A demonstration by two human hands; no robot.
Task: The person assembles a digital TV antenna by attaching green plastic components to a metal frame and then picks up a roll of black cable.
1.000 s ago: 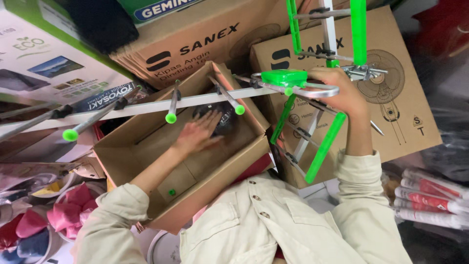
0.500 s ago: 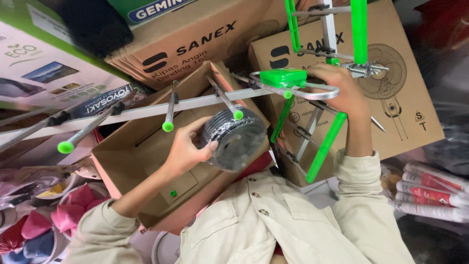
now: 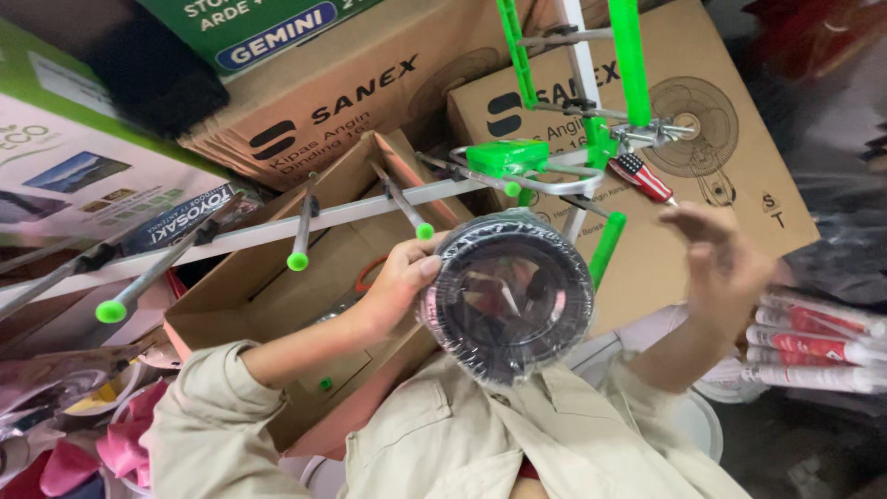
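Between hands: black cable coil (image 3: 513,296), plastic-wrapped.
Left hand (image 3: 399,282): pinches the coil's left rim.
Right hand (image 3: 725,263): spread, empty, clear of the coil.
Above hands: antenna (image 3: 370,205) rods close overhead.

Cable coil (image 3: 511,296) — glossy plastic wrap.

I saw a black coil of cable (image 3: 508,300) wrapped in clear shiny plastic. My sleeves (image 3: 208,430) and shirt were pale beige. The antenna (image 3: 370,205) had grey metal rods with bright green tips, and a bright green block (image 3: 506,156) in the middle. The open box (image 3: 268,305) was plain brown, with a small green dot on its side. The brown boxes (image 3: 711,120) behind had black drawings of fans. The tubes (image 3: 813,342) at the right were white and red.
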